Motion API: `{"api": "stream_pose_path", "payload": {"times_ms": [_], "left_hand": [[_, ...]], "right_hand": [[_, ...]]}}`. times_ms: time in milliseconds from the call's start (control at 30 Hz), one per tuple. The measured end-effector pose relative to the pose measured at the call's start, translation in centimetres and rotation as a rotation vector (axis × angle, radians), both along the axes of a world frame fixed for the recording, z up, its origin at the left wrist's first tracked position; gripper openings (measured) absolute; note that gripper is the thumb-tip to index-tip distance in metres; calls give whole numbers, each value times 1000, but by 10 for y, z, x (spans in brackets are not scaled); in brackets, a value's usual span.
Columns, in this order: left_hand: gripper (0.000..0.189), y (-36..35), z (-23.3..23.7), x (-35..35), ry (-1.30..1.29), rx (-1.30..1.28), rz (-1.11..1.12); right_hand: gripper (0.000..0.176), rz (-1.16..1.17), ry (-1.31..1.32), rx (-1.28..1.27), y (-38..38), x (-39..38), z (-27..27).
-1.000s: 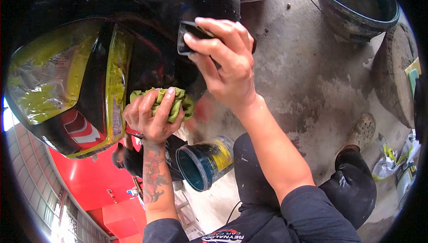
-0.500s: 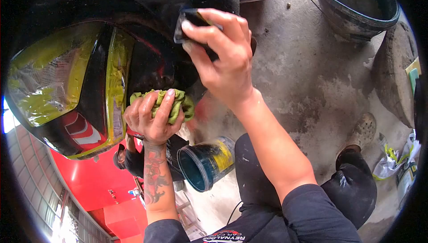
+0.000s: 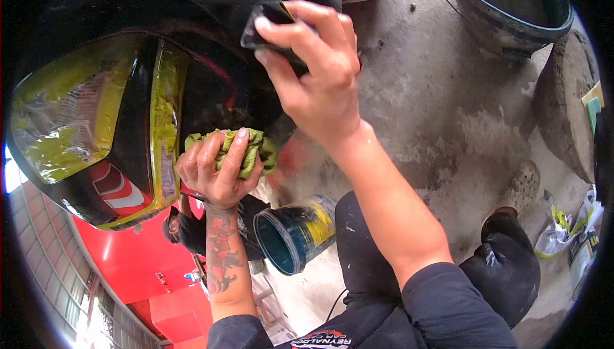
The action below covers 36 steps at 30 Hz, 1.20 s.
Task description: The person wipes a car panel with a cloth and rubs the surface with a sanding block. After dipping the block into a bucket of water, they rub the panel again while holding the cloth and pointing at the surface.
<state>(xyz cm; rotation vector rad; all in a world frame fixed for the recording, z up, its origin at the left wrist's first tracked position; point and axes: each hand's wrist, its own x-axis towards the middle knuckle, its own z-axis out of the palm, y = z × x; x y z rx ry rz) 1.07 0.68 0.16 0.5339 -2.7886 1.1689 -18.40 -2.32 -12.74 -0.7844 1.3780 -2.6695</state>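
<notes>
In the head view, the left hand (image 3: 220, 170) is gripping a crumpled green cloth (image 3: 248, 154); its fingers are closing around the bunched fabric, which is bulging out beyond the hand. The right hand (image 3: 323, 74) is holding a black block (image 3: 275, 23) in a narrow grip between thumb and fingers. The black block is lying farther up and to the right than the green cloth, in front of the black bodywork (image 3: 192, 7).

Visibility: the fingers of the right hand are covering part of the black block, and its far face is pointing away from the camera. Because dark surfaces are overlapping, contact between the black block and the black bodywork cannot be determined. The left hand is hiding part of the green cloth. The frame is cutting off the large tub (image 3: 505, 35) at the top. The left forearm is partly blocking a second person (image 3: 192, 230).

Markings: the black shirt (image 3: 384, 323) is showing an inverted print reading "REYNALDOS", with a 2nd line that appears to be reading "CAR CARE". The bucket (image 3: 281, 230) is carrying a yellow label too unclear to read. Yellow tape (image 3: 165, 112) is bordering a masked panel (image 3: 77, 103), whose fine print is remaining illegible.
</notes>
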Motion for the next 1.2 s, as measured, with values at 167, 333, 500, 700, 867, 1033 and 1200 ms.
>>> {"api": "stream_pose_path", "payload": {"times_ms": [167, 333, 500, 700, 867, 1033, 1200], "left_hand": [[48, 1, 2, -1, -12, 12, 5], [48, 1, -1, -1, 5, 8, 6], [46, -4, 1, -3, 26, -27, -24], [49, 6, 12, -36, 0, 130, 136], [45, 11, 45, -134, 124, 182, 72], [25, -32, 76, -191, -138, -129, 68], [23, -22, 51, -176, -414, -118, 109]], "right_hand": [[30, -8, -4, -3, 10, 14, -5], [35, -25, 59, -49, -23, -20, 19], [32, 21, 54, 0, 11, 8, -6], [51, 180, -65, 98, 44, -6, -45], [38, 198, -265, 266, 46, -49, -60], [34, 116, -280, 254, 46, -48, -59], [36, 167, -351, 231, 49, -56, -50]]}}
